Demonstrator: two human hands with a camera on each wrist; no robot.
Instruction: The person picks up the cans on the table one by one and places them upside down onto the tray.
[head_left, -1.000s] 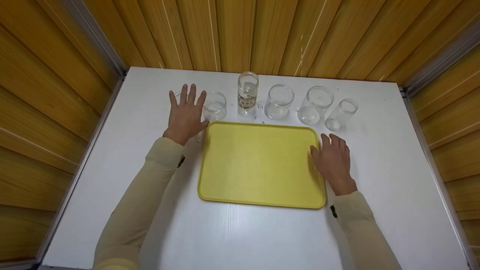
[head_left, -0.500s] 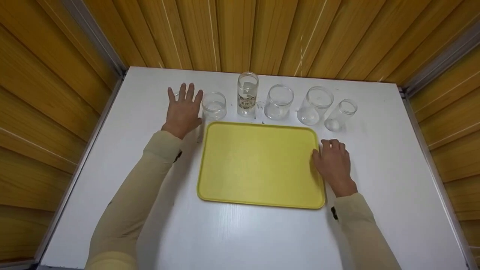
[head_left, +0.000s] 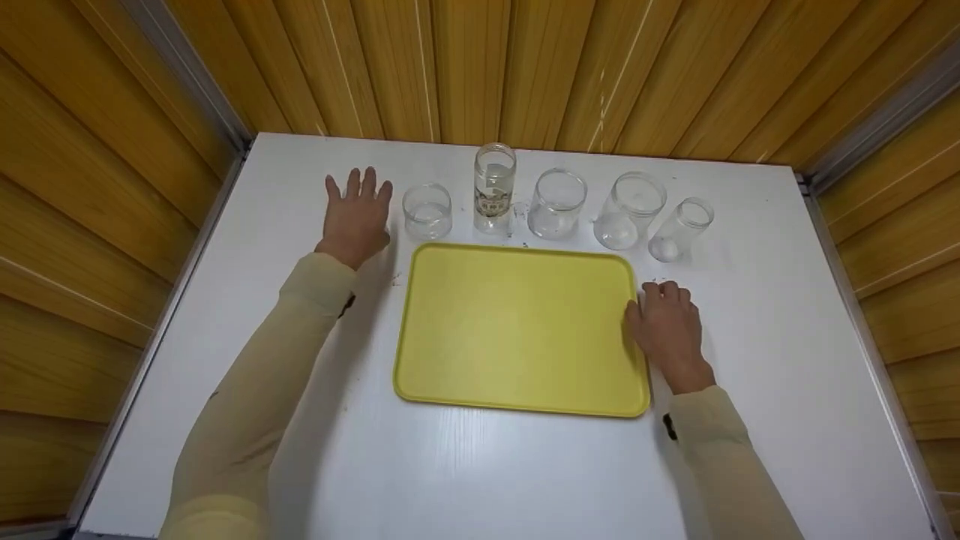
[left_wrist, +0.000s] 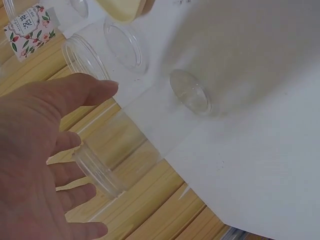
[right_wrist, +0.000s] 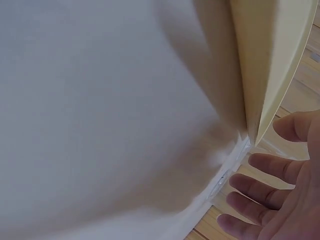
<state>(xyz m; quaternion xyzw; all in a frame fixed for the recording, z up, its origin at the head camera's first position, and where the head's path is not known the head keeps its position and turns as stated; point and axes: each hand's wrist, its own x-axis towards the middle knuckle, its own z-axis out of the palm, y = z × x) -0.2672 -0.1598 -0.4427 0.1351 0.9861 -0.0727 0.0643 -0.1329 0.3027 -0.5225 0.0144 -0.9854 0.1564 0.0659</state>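
Observation:
My left hand (head_left: 355, 221) is held over the far left of the table with its fingers spread. In the left wrist view a tall clear jar (left_wrist: 132, 142) stands in front of its palm, and the fingers are not wrapped around it. The head view hides that jar behind the hand. To its right stands a short clear jar (head_left: 427, 212). My right hand (head_left: 666, 334) is at the right edge of a yellow tray (head_left: 517, 330), its thumb by the rim and its fingers loosely bent. Whether it touches the tray is unclear.
Behind the tray, continuing the row, are a tall jar with a printed label (head_left: 493, 191), two wide clear jars, one of them the wide jar (head_left: 558, 204), and a narrow clear jar (head_left: 681, 230). Wood-patterned panels (head_left: 472, 71) enclose the white table (head_left: 465, 480) at the back and sides.
My left hand has shifted left, away from the short jar, which shows fully now. My right hand has drawn slightly back toward me, its fingers more bent. Tray and jars look essentially unmoved.

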